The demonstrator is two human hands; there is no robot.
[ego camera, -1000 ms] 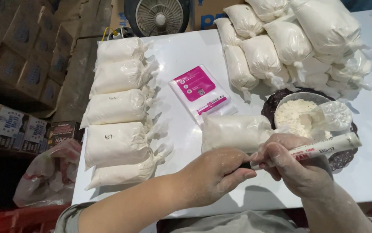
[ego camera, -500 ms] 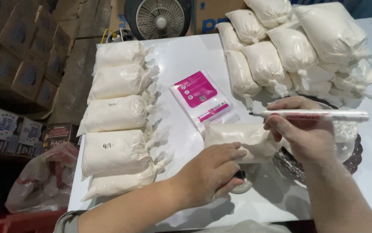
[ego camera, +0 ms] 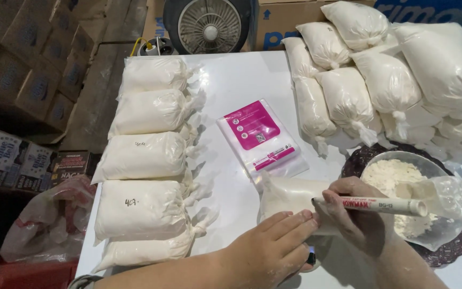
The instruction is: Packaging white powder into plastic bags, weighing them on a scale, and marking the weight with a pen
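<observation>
I had the right hand (ego camera: 362, 219) closed in a writing grip around a white marker (ego camera: 373, 204), its tip down at the near end of the powder bag (ego camera: 290, 199) lying in front of me on the white tabletop (ego camera: 241, 88). The left hand (ego camera: 271, 251) lay flat, fingers extended and holding nothing, pressed against that bag's near edge to steady it.

As I judged it, the marking was partway along. Five filled, tied bags lay in a row on the left (ego camera: 145, 160), and at least two of them already carried a small handwritten mark; on the others I could not tell. The heap of tied bags at the far right (ego camera: 381, 80) showed no marks that I could make out, so that much seemed left, besides the bag under the pen.

A clear bowl (ego camera: 386, 176) on a dark patterned tray (ego camera: 450, 251) held loose white powder, with a clear scoop (ego camera: 445, 195) resting in it. A flat pack of empty bags with a pink label (ego camera: 260, 136) lay mid-table.
</observation>
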